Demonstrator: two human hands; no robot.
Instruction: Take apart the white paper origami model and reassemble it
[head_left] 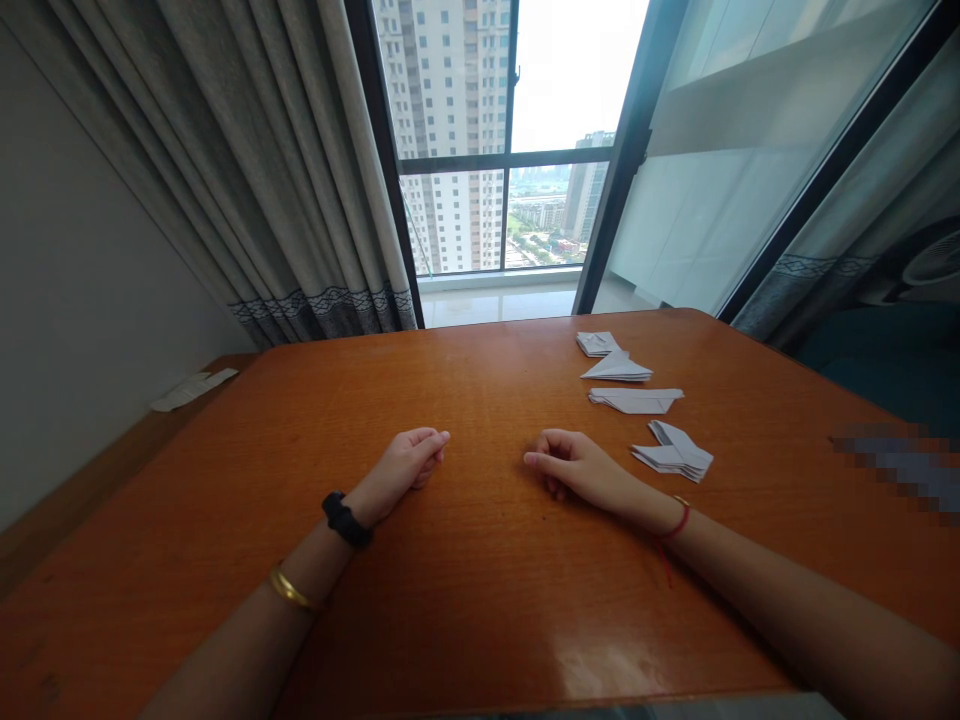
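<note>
The likeliest trouble, as I judge it, is a careless swing of the right arm: the nearest folded paper (pixel 679 455) lies just beyond the wrist with the red bracelet (pixel 682 518), and a brush from the forearm could shove it into its neighbour. The surface (pixel 480 590) looks glossy, so light paper may slide easily. The square paper (pixel 598 344) sits near the far edge and could be pushed off by a hurried reach. Loose folds might also spring apart if a piece is caught by one layer.

The right hand (pixel 571 466) is loosely curled, thumb close to the forefinger, with nothing visible in it. All four pieces lie to its right and farther out, in a rough column: square paper, pointed paper (pixel 619 368), long paper (pixel 637 401), then the nearest one. The left hand (pixel 414 457) is closed, thumb pressed against the forefinger, pinching nothing visible, well apart from them.
</note>
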